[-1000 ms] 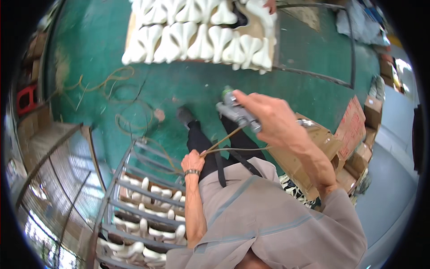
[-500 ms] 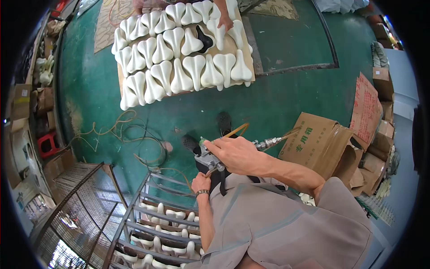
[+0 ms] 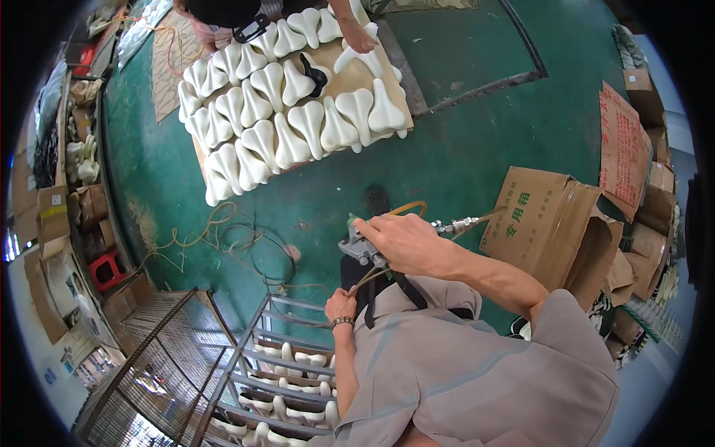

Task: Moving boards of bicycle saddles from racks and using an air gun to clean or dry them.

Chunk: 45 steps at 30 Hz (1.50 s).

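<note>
My right hand (image 3: 406, 240) is closed around a metal spray gun (image 3: 360, 250) with a green-tipped knob, held in front of my waist. A yellowish hose and a metal fitting (image 3: 456, 225) stick out past that hand. Lower down, my left hand (image 3: 341, 307) is closed on a thin hose (image 3: 365, 281) that runs up to the gun. Ahead on a board lie rows of white bicycle saddles (image 3: 305, 123), with one black saddle (image 3: 316, 74) among them. A co-worker's hand (image 3: 359, 39) reaches to a white saddle (image 3: 357, 59) at the far right of the board.
A metal rack (image 3: 261, 324) holding more white saddles stands by my left arm, beside a wire-mesh frame (image 3: 167, 350). Coiled hoses (image 3: 257, 249) lie on the green floor. An open cardboard box (image 3: 532, 223) sits at right; a metal floor frame (image 3: 477, 97) lies beyond.
My view has shifted a little. The co-worker has leaned in over the board, and fewer white saddles lie beside the black one. My hands keep their hold on the gun and hose.
</note>
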{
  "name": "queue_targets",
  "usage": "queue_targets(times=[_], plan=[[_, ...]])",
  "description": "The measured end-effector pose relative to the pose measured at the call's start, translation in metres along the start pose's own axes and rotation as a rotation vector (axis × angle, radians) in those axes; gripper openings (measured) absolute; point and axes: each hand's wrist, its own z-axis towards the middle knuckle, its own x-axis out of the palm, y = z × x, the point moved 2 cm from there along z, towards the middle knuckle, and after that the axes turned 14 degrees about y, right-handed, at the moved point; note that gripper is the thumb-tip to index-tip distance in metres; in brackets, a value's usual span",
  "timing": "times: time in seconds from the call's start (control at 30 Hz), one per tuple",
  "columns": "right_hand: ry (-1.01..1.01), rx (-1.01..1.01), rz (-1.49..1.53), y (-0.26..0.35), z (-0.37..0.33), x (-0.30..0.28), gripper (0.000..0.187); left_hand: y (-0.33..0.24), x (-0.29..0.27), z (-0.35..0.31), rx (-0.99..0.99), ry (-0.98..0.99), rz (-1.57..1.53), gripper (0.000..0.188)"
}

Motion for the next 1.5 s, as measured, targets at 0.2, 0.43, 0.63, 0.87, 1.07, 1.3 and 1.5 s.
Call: queue_targets(times=[0.2,0.43,0.63,0.87,1.07,1.3,1.5], plan=[[-0.046,0.072,-0.02,0.02,-0.031,0.016,0.071,0.01,0.002,0.007,0.097,-0.034,-0.005,0.046],[-0.064,0.066,-0.012,0.072,-0.049,0.029,0.075,0.025,0.019,0.008,0.116,-0.099,-0.089,0.048],[0.051,0.062,-0.073,0.114,-0.024,0.044,0.076,0.057,0.056,0.002,0.13,-0.097,-0.296,0.052],[0.14,-0.172,-0.108,0.115,0.022,0.052,0.064,0.09,0.054,-0.016,-0.077,-0.082,-0.355,0.046],[0.248,-0.184,-0.057,0.084,0.081,0.037,0.073,0.08,0.056,-0.009,-0.12,0.046,-0.34,0.044],[0.068,-0.073,0.169,0.032,0.111,0.039,0.071,-0.002,0.006,0.003,0.437,-0.133,-0.397,0.094],[-0.106,-0.202,0.213,0.035,0.113,0.06,0.073,-0.16,-0.101,-0.024,1.011,0.439,-1.379,0.092]])
